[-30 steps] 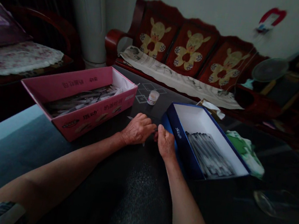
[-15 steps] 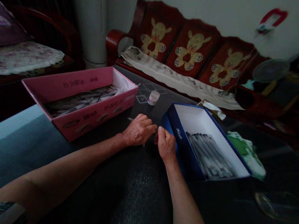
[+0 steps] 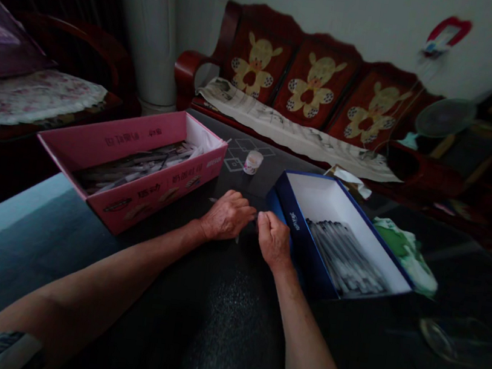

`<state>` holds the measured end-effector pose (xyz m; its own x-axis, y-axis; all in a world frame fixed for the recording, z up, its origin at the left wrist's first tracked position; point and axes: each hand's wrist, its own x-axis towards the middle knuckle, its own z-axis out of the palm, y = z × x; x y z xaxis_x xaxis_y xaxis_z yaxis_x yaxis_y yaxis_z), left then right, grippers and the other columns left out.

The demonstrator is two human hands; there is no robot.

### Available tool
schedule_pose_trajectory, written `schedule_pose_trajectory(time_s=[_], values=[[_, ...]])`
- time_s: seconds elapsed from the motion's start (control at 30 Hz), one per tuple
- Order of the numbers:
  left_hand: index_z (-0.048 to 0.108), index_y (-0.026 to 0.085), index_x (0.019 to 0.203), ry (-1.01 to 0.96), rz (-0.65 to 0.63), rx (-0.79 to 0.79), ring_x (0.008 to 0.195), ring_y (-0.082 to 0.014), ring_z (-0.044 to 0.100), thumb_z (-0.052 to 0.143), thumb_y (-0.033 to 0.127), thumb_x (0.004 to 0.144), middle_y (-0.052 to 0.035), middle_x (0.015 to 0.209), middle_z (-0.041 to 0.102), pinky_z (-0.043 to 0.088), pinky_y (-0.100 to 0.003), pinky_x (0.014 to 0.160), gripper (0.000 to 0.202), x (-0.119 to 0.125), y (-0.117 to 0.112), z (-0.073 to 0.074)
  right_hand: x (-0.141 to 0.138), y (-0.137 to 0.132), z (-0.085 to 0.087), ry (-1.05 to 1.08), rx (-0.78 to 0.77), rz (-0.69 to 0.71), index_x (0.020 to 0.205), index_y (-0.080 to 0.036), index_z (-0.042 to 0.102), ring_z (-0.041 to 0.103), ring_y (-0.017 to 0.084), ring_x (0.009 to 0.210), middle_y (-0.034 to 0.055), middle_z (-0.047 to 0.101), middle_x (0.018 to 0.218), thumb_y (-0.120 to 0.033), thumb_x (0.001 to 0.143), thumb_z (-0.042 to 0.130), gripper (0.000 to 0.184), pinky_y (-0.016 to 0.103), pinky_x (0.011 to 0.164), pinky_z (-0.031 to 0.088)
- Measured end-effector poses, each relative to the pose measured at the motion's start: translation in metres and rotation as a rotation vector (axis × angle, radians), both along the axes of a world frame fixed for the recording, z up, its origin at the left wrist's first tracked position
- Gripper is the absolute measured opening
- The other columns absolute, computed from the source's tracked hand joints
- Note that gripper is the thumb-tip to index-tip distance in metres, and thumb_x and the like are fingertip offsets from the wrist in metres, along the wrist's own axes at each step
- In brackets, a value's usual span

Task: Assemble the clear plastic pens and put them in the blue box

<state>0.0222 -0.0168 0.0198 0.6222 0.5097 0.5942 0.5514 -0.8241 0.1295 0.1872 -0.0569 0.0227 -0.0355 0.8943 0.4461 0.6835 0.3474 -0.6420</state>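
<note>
My left hand (image 3: 226, 215) and my right hand (image 3: 272, 239) meet fingertip to fingertip on the dark table (image 3: 217, 321). Both are closed around a thin pen-like stick whose tip pokes out at the left of the left hand; it is too dark to name. A pink box (image 3: 144, 188) with several thin sticks in it stands to the left. To the right, touching my right hand, sits a blue box (image 3: 304, 254) with a white inside and a row of dark pens (image 3: 345, 259).
A small white jar (image 3: 253, 161) stands behind the hands. A green and white bag (image 3: 406, 250) lies right of the blue box, a glass dish (image 3: 453, 339) nearer the right edge. A red wooden sofa (image 3: 315, 84) with a newspaper runs along the back.
The hands have barely moved; the fingers have shifted slightly on the thin stick. The view has drifted a little.
</note>
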Motion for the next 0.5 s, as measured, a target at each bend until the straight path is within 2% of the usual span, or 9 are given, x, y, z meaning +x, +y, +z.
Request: schedule_pose_trajectory(time_s=[0.13,0.23,0.3,0.4,0.5], values=[[0.066,0.016,0.091,0.025,0.004,0.071,0.074,-0.0188,0.045,0.04,0.029,0.095,-0.0053,0.074,0.058,0.032,-0.035,0.073,0.03,-0.002,-0.001,0.004,-0.011,-0.002,-0.005,0.3,-0.219,-0.047,0.056,-0.023,0.048,0.051,0.015,0.051,-0.0009,0.052,0.051,-0.05,0.09,0.037,0.045,0.026,0.053,0.038],[0.067,0.017,0.09,0.013,-0.017,0.117,0.075,-0.0188,0.046,0.041,0.027,0.095,-0.005,0.076,0.06,0.032,-0.036,0.075,0.029,-0.004,0.0,0.005,-0.017,-0.001,-0.009,0.526,-0.343,-0.046,0.055,-0.023,0.048,0.051,0.015,0.047,-0.0016,0.052,0.05,-0.054,0.087,0.041,0.045,0.026,0.049,0.04],[0.067,0.017,0.093,-0.002,-0.026,0.129,0.076,-0.0187,0.046,0.041,0.027,0.095,-0.0047,0.077,0.06,0.032,-0.036,0.076,0.028,-0.004,0.001,0.005,-0.017,0.0,-0.009,0.599,-0.401,-0.072,0.057,-0.022,0.049,0.051,0.015,0.046,-0.0014,0.052,0.05,-0.055,0.085,0.042,0.044,0.026,0.047,0.04],[0.067,0.018,0.098,-0.009,-0.022,0.112,0.076,-0.0186,0.046,0.04,0.028,0.096,-0.0047,0.077,0.06,0.033,-0.035,0.077,0.029,-0.005,0.002,0.004,-0.012,0.0,-0.004,0.447,-0.372,-0.108,0.058,-0.022,0.052,0.053,0.016,0.048,0.0013,0.055,0.052,-0.055,0.087,0.039,0.045,0.026,0.048,0.04],[0.067,0.017,0.1,-0.014,0.002,0.087,0.076,-0.0187,0.046,0.039,0.03,0.096,-0.0053,0.077,0.06,0.033,-0.036,0.077,0.031,-0.006,0.003,0.003,-0.002,-0.001,0.003,0.142,-0.15,-0.083,0.065,-0.022,0.055,0.057,0.018,0.06,0.004,0.06,0.061,-0.049,0.091,0.036,0.042,0.027,0.057,0.041]])
